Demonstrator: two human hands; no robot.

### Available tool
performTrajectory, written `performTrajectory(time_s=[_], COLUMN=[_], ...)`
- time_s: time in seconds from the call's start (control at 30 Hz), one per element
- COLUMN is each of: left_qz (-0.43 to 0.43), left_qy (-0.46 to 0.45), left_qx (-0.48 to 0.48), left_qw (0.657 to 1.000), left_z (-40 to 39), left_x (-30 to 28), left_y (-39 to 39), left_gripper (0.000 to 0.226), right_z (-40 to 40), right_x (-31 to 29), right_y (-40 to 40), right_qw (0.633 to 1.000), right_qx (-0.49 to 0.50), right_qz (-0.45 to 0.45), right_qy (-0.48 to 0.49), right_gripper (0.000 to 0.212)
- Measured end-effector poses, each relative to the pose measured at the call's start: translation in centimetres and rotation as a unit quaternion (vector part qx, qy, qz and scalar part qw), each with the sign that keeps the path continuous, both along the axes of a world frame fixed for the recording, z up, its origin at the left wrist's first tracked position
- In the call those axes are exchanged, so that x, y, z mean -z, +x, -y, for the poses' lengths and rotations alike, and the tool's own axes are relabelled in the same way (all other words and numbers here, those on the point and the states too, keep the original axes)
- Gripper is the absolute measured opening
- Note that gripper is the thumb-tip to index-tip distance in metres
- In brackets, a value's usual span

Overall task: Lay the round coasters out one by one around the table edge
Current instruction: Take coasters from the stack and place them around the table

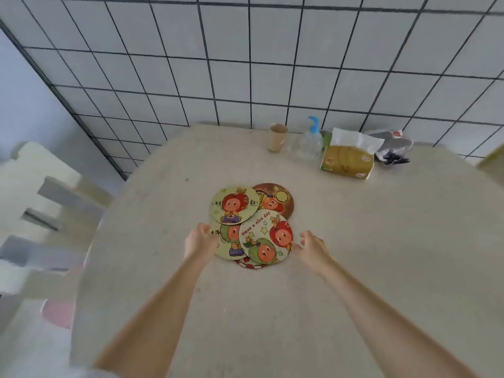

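Several round cartoon coasters lie in an overlapping pile at the middle of the beige table (354, 268). A cream coaster reading "Have a nice day" (266, 237) is on top at the front right. A yellow-green coaster (235, 204) tops the back left, a brown coaster (275, 199) lies behind, another yellow coaster (227, 241) sits at the front left, and a red-edged coaster (249, 264) peeks out underneath. My left hand (200, 240) touches the pile's left edge, fingers curled. My right hand (312, 248) hovers just right of the pile, fingers spread, holding nothing.
At the table's back edge stand a beige cup (277, 137), a clear pump bottle with blue top (311, 143), a yellow tissue pack (347, 158) and a grey bag (392, 147). A tiled wall rises behind. A pale chair (49, 214) stands at the left.
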State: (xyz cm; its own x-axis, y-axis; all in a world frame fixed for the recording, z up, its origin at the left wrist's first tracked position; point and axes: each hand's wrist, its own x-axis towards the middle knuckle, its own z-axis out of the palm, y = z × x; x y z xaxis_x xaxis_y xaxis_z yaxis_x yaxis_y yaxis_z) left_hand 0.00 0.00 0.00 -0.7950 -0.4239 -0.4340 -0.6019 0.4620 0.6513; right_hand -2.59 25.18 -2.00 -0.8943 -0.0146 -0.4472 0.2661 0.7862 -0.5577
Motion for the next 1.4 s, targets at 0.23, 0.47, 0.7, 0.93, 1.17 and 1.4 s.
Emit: performTrajectory(time_s=[0.23,0.47,0.7,0.93,1.17,1.4], left_qz=[0.024,0.064,0.05,0.05,0.019,0.046], left_qy=[0.027,0.053,0.114,0.183,0.245,0.305], left_qx=[-0.075,-0.092,-0.169,-0.163,-0.155,-0.15], left_qw=[0.996,0.992,0.978,0.968,0.957,0.94], left_z=[0.6,3.6,3.2,4.3,3.6,1.1], left_x=[1.3,6.1,5.7,6.6,6.5,5.8], left_y=[-6.1,-11.4,-11.9,-12.7,-12.3,-9.1], left_gripper=[0.013,0.049,0.051,0.018,0.023,0.022], right_z=[1.3,4.7,3.5,3.9,3.7,3.0], right_x=[1.5,4.9,3.9,4.1,4.5,3.9], right_y=[-5.3,-8.2,-8.9,-9.7,-10.4,-10.5], right_qw=[0.999,0.997,0.998,0.996,0.994,0.987], right_qx=[-0.002,0.035,0.035,0.071,0.078,0.11], right_qz=[0.035,0.066,0.053,0.06,0.075,0.101], right_qy=[-0.022,0.005,0.008,0.016,0.019,-0.057], right_gripper=[0.051,0.048,0.045,0.04,0.031,0.027])
